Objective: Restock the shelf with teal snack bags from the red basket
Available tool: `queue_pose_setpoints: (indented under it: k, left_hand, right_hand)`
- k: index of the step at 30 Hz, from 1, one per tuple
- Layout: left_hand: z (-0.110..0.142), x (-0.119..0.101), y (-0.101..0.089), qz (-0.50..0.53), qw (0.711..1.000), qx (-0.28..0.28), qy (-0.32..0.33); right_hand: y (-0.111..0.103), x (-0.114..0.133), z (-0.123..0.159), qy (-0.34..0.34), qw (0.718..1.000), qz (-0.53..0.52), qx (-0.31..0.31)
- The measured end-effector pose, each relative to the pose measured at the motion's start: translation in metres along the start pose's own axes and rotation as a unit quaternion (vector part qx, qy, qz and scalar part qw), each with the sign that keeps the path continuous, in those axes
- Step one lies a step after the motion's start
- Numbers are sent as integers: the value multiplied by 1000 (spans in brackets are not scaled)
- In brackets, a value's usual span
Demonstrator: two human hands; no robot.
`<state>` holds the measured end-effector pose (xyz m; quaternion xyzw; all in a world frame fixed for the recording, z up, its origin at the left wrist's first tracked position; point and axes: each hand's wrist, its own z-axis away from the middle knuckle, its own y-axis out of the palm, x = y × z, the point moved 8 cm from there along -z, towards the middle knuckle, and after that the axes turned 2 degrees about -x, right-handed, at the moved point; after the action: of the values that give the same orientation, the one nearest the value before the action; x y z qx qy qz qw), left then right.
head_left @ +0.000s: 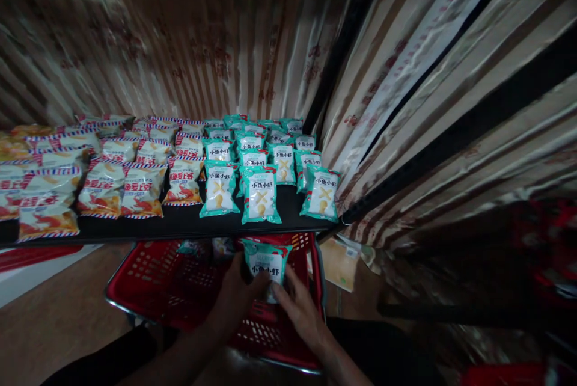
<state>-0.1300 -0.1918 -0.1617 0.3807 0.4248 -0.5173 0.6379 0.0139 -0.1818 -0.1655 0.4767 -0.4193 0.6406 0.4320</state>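
Between my two hands is a teal-and-white snack bag (267, 260), its printed front facing me, above a red shopping basket (148, 272). My left hand (238, 290) is closed on the bag's left side, its thumb across the lower front. On the other side my right hand (295, 302) grips the lower right edge, thumb on the front. A couple of other packets (223, 248) lie at the far end inside the basket, partly hidden by the shelf edge. Just beyond the held bag, matching teal bags (261, 195) stand in rows on a black shelf (180, 228).
White-and-orange snack bags (143, 190) stand in rows on the left of the shelf. Striped, floral curtains (216, 43) hang behind and to the right. A dark post (333, 55) rises behind the shelf's right end. A cardboard piece (336, 263) lies on the floor right of the basket.
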Motion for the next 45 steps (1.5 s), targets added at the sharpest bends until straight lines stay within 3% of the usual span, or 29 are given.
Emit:
queue_pose_setpoints:
  k: [4, 11, 15, 24, 30, 37, 40, 45]
  left_hand:
    - [4, -3, 8, -35, 999, 37, 18]
    - [8, -8, 20, -29, 996, 76, 25]
    - [12, -16, 25, 20, 995, 92, 21]
    - [9, -14, 22, -2, 998, 51, 28]
    - [7, -18, 26, -34, 996, 62, 55]
    - [8, -26, 39, -39, 989, 119, 73]
    - [6, -23, 39, -51, 991, 107, 70]
    - [1, -18, 32, -53, 994, 75, 64]
  right_hand:
    - [5, 7, -3, -28, 999, 31, 18]
    - [-7, 5, 1, -6, 994, 62, -95]
    - [-8, 10, -2, -12, 993, 49, -106]
    - [-15, 16, -10, -29, 991, 54, -119]
    - [-22, 13, -12, -50, 987, 51, -141]
    - [-36, 11, -20, -54, 983, 69, -160]
    - [-41, 14, -24, -57, 979, 91, -176]
    - [-31, 30, -27, -93, 984, 77, -134]
